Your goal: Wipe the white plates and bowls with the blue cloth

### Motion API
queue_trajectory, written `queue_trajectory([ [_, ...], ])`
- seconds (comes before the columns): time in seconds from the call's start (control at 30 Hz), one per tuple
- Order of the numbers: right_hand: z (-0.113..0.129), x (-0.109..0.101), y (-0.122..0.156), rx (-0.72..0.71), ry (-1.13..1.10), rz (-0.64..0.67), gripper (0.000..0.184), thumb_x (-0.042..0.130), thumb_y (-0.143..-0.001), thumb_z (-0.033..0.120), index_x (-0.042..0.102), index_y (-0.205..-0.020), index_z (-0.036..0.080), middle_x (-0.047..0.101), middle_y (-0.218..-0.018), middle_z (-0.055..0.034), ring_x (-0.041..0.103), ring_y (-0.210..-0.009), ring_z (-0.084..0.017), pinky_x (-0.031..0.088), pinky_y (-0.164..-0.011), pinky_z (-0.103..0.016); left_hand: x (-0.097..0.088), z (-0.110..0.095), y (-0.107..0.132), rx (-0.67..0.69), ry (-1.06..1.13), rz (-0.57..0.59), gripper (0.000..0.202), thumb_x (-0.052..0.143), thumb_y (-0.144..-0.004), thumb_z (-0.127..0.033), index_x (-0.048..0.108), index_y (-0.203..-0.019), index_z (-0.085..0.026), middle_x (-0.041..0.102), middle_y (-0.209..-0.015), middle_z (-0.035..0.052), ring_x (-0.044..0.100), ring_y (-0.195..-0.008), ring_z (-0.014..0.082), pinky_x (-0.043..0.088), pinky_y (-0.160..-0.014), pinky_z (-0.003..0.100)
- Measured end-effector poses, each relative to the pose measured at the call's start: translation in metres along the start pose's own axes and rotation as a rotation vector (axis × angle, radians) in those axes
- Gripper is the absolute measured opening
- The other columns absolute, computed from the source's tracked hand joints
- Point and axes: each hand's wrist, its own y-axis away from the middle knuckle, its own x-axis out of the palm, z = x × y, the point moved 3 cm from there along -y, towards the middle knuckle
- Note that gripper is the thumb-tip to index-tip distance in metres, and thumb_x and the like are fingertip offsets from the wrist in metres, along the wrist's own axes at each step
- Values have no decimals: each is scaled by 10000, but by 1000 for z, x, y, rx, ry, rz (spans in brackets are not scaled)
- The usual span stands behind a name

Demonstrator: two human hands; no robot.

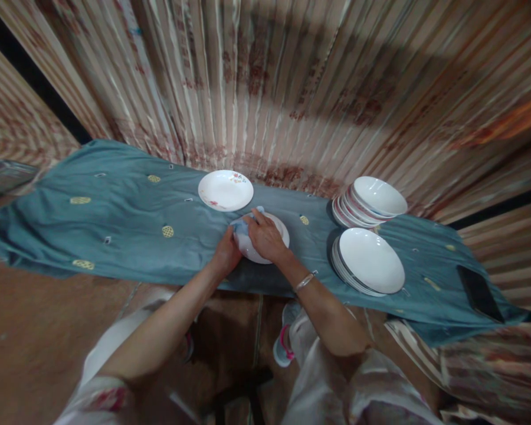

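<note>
Near the front edge of the cloth-covered table, a white plate (pixel 274 241) is between my two hands. My left hand (pixel 228 250) grips the plate's left rim, its fingers partly hidden. My right hand (pixel 265 236) presses a light blue cloth (pixel 242 229) against the plate's upper surface, fingers closed over it. Just behind them lies a white plate with a flower pattern (pixel 225 190), flat on the table and touched by neither hand.
To the right stand a stack of white bowls (pixel 378 196) and, nearer me, a stack of white plates (pixel 371 261). A black phone (pixel 480 293) lies at the table's right end. The teal tablecloth (pixel 128 224) is wrinkled. A striped curtain (pixel 265 100) hangs behind.
</note>
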Motion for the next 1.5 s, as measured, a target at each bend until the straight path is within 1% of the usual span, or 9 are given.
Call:
queue_trajectory([
  [0.2,-14,-2,-2,58,35,10,417,402,-1000,153,533,-1394,119,441,-1533,-204,497,-1356,-268,404,-1131,-436,5,0,3,-8,-21,24,444,293,-1034,-294,646,-1208,-89,725,-1213,138,578,-1294,226,394,-1143,375],
  [0.4,-25,-5,1,107,82,22,420,400,-1014,177,514,-1416,138,452,-1526,-186,531,-1311,-264,437,-1093,-425,5,-1,5,-33,-18,-21,478,258,-1035,-307,619,-1269,-98,725,-1221,144,571,-1310,239,395,-1145,394],
  [0.57,-38,-6,5,142,109,30,425,410,-1012,180,509,-1424,147,476,-1501,-190,545,-1275,-253,450,-1073,-427,6,-2,5,-8,-85,34,470,275,-1021,-329,641,-1241,-132,723,-1238,127,547,-1339,263,406,-1140,419],
  [0.73,-48,-4,13,137,130,20,424,427,-998,162,524,-1411,140,510,-1462,-196,560,-1240,-245,456,-1068,-434,3,-1,3,37,-234,97,474,385,-981,-450,637,-1256,-159,727,-1234,115,505,-1376,304,378,-1170,471],
  [0.8,-50,-4,17,136,141,16,415,435,-997,161,532,-1399,139,518,-1457,-184,556,-1244,-237,452,-1074,-418,0,0,2,39,-259,95,483,378,-977,-461,639,-1239,-152,727,-1231,122,506,-1374,314,370,-1177,482],
  [0.97,-52,-6,26,119,164,4,382,438,-990,149,561,-1352,140,547,-1417,-183,557,-1218,-240,460,-1064,-422,-5,1,-2,32,-246,77,466,339,-986,-441,642,-1192,-154,745,-1185,121,534,-1352,303,376,-1174,487],
  [1.17,-49,-10,36,96,190,18,374,430,-989,143,561,-1339,137,566,-1366,-184,560,-1172,-243,467,-1054,-443,-7,1,-4,16,-254,47,466,357,-987,-437,637,-1206,-136,731,-1220,135,538,-1346,313,376,-1172,494],
  [1.33,-42,-12,44,94,213,24,339,399,-999,138,587,-1280,107,585,-1327,-199,546,-1167,-248,473,-1046,-440,-6,0,-3,39,-271,83,481,369,-983,-461,638,-1219,-140,735,-1205,138,539,-1339,337,393,-1152,524],
  [1.5,-34,-15,51,119,230,20,281,414,-1000,130,609,-1201,115,604,-1267,-176,562,-1108,-235,492,-1011,-412,-8,0,-4,44,-280,84,471,346,-988,-445,641,-1197,-143,740,-1193,132,544,-1337,313,394,-1151,506],
])
